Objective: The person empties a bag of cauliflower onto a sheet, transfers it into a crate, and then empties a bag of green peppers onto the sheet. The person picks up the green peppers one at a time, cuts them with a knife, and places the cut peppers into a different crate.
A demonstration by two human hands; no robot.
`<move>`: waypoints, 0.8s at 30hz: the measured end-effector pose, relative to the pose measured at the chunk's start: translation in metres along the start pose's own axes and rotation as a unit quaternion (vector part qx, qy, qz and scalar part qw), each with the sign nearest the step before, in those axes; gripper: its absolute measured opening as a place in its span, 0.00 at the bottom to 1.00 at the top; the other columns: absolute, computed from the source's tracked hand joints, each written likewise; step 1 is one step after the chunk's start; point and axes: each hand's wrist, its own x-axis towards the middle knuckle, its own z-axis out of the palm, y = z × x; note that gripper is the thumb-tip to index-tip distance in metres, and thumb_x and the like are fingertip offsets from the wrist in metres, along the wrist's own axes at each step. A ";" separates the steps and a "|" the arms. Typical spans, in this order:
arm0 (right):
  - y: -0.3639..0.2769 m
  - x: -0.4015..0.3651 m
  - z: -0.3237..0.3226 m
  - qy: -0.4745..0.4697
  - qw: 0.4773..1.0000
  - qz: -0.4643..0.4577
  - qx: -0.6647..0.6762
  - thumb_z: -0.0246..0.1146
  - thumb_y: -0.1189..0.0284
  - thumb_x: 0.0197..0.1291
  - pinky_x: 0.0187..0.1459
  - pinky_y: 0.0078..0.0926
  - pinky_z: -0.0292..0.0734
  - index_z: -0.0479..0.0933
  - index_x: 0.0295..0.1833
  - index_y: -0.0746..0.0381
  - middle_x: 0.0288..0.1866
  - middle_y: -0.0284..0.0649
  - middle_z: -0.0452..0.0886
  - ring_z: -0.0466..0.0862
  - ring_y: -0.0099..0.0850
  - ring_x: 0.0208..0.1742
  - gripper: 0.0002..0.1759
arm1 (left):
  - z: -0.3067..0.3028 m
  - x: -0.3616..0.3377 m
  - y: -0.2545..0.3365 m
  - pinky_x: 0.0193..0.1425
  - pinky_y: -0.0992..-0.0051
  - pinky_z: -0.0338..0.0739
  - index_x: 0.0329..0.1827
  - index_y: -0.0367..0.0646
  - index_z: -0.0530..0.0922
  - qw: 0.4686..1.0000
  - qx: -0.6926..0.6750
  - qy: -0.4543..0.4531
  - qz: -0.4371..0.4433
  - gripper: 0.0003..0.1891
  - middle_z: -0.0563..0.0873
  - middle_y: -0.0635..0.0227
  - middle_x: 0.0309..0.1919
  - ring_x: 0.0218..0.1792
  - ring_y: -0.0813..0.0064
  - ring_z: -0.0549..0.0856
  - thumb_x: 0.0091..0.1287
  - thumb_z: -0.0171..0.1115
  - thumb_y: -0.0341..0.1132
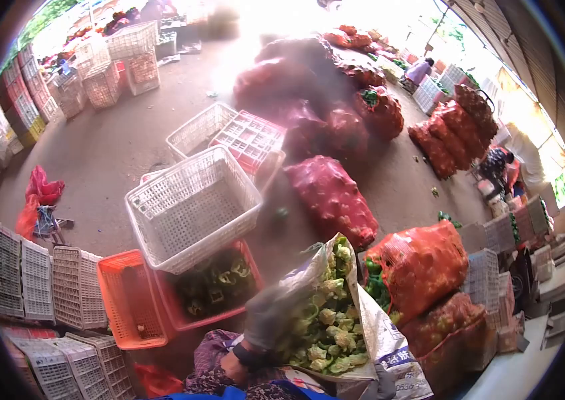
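Note:
A white woven sack (399, 350) with blue print stands open in front of me, filled with pale green, knobbly vegetable pieces (332, 327) whose kind I cannot make out. My left hand (266, 323), in a grey glove, is at the left side of the sack's mouth. It is smeared by motion, so its fingers do not show. At the sack's near right rim, my gloved right hand (384, 381) is closed on the sack's edge, only partly in view. Left of the sack, green peppers (219, 287) lie in a red crate (252, 257).
An empty white crate (192, 207) rests over the red one, beside an orange crate (132, 300). Full red mesh sacks (332, 200) lie ahead, and an orange mesh sack (422, 267) is close on the right. Stacked crates (36, 277) line the left. People (419, 72) work farther off.

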 end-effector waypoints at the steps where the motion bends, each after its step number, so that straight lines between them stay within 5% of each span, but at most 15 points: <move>1: 0.011 0.024 0.010 -0.002 1.000 -0.009 0.008 0.58 0.85 0.54 0.45 0.42 0.80 0.86 0.57 0.61 0.37 0.44 0.84 0.80 0.44 0.34 0.25 | 0.009 0.013 -0.009 0.37 0.82 0.72 0.42 0.37 0.86 0.999 0.027 0.001 0.033 0.05 0.83 0.80 0.30 0.32 0.89 0.77 0.74 0.64 0.27; 7: 0.101 0.167 0.030 -0.005 0.997 -0.049 0.059 0.58 0.85 0.54 0.44 0.41 0.79 0.86 0.57 0.62 0.37 0.44 0.84 0.80 0.44 0.34 0.25 | 0.095 0.107 -0.057 0.34 0.83 0.69 0.38 0.39 0.85 0.974 0.134 0.022 0.182 0.05 0.81 0.82 0.27 0.30 0.91 0.75 0.73 0.63 0.26; 13: 0.153 0.325 0.044 -0.018 0.993 -0.088 0.076 0.58 0.85 0.54 0.44 0.41 0.79 0.86 0.56 0.63 0.37 0.45 0.83 0.80 0.44 0.34 0.24 | 0.154 0.192 -0.112 0.34 0.82 0.69 0.38 0.39 0.86 0.976 0.065 0.085 0.190 0.05 0.82 0.81 0.27 0.30 0.90 0.75 0.73 0.64 0.25; 20: 0.146 0.464 0.070 -0.036 0.986 -0.144 0.079 0.58 0.85 0.53 0.43 0.40 0.79 0.86 0.56 0.64 0.36 0.45 0.83 0.81 0.43 0.35 0.24 | 0.218 0.278 -0.078 0.37 0.81 0.72 0.42 0.35 0.87 0.986 -0.013 0.074 0.150 0.05 0.85 0.77 0.31 0.32 0.87 0.78 0.72 0.64 0.25; 24: 0.116 0.535 0.090 -0.045 0.982 -0.166 0.073 0.58 0.85 0.53 0.43 0.40 0.78 0.86 0.56 0.64 0.36 0.45 0.83 0.81 0.43 0.35 0.24 | 0.201 0.355 -0.074 0.37 0.80 0.73 0.41 0.36 0.87 0.975 0.006 0.067 0.213 0.05 0.85 0.76 0.31 0.32 0.86 0.78 0.73 0.65 0.27</move>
